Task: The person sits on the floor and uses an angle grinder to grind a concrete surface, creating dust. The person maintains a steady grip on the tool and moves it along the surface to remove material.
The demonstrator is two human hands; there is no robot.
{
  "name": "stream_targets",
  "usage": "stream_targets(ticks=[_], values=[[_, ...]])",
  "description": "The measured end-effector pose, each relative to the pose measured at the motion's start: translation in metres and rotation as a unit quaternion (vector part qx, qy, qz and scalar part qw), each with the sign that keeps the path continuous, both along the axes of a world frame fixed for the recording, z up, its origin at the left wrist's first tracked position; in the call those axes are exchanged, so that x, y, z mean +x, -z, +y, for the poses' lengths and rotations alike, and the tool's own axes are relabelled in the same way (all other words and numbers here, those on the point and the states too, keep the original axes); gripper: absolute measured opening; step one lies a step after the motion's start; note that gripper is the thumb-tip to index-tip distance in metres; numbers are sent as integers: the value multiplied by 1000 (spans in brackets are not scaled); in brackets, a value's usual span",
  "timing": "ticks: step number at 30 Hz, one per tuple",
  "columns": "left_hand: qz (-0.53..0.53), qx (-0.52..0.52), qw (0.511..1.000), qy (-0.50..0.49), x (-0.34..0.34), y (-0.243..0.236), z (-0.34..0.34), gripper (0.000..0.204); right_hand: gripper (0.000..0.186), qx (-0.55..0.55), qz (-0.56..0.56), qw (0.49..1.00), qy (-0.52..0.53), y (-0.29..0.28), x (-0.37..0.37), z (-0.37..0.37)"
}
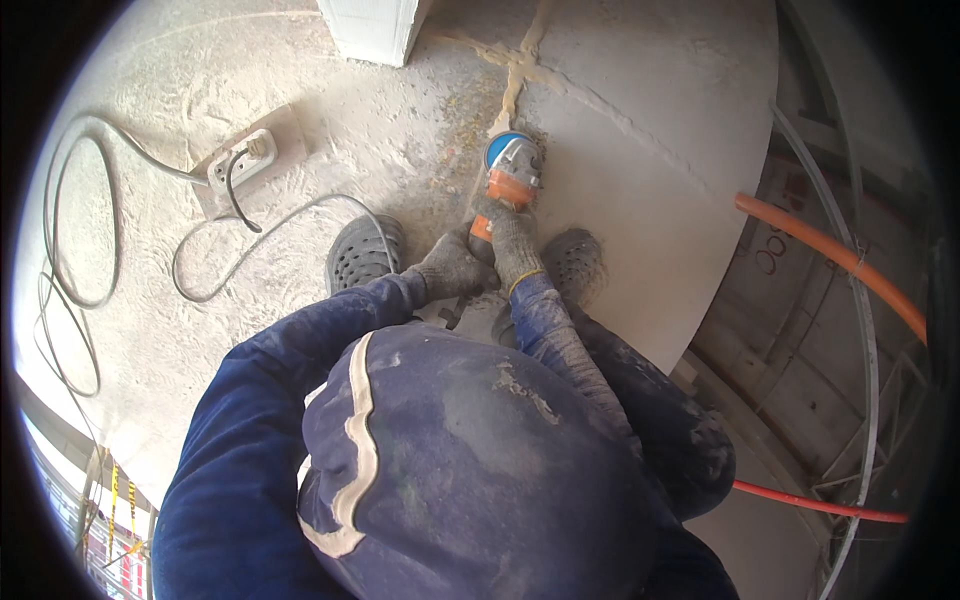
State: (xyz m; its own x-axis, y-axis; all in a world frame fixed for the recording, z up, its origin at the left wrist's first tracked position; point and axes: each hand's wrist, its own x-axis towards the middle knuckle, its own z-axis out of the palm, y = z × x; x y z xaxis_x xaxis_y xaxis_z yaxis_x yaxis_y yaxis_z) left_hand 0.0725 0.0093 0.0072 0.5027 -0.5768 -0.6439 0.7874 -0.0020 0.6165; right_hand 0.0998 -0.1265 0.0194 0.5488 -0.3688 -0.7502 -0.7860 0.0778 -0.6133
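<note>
An angle grinder (508, 178) with an orange body, silver head and blue disc sits low over a tan filler seam (515, 75) on the dusty pale floor (640, 120). My right hand (510, 235), in a grey knit glove, grips the orange body. My left hand (452, 262), gloved alike, is wrapped round the tool's rear end, below the right one. A grey cable runs from near my left hand across the floor. Grey clogs (362, 250) show either side of my hands. Whether the disc touches the floor I cannot tell.
A white power strip (222, 170) with a plug lies at left among looped cables (112, 230). A white column base (365, 25) stands ahead. At right the floor surface ends at an edge over a darker area, with orange conduit (830, 245), red conduit (820, 505) and metal strips (862, 400).
</note>
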Motion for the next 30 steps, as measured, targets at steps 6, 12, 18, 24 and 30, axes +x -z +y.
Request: stream_targets(ticks=[6, 12, 18, 24, 30], values=[[-1, 13, 1000, 28, -2, 6, 4, 75, 66, 2, 30, 999, -17, -7, -1, 3], [-56, 33, 998, 20, -1, 3, 2, 71, 68, 26, 55, 998, -29, 1, 0, -3], [-22, 44, 998, 48, 18, -7, 4, 64, 74, 37, 52, 996, -65, 19, 13, -8], [-41, 22, 999, -2, 24, -7, -2, 53, 78, 16, 62, 997, -49, 12, 27, -10], [14, 59, 997, 53, 0, 3, 3, 57, 69, 22, 62, 995, -79, 7, 4, -4]])
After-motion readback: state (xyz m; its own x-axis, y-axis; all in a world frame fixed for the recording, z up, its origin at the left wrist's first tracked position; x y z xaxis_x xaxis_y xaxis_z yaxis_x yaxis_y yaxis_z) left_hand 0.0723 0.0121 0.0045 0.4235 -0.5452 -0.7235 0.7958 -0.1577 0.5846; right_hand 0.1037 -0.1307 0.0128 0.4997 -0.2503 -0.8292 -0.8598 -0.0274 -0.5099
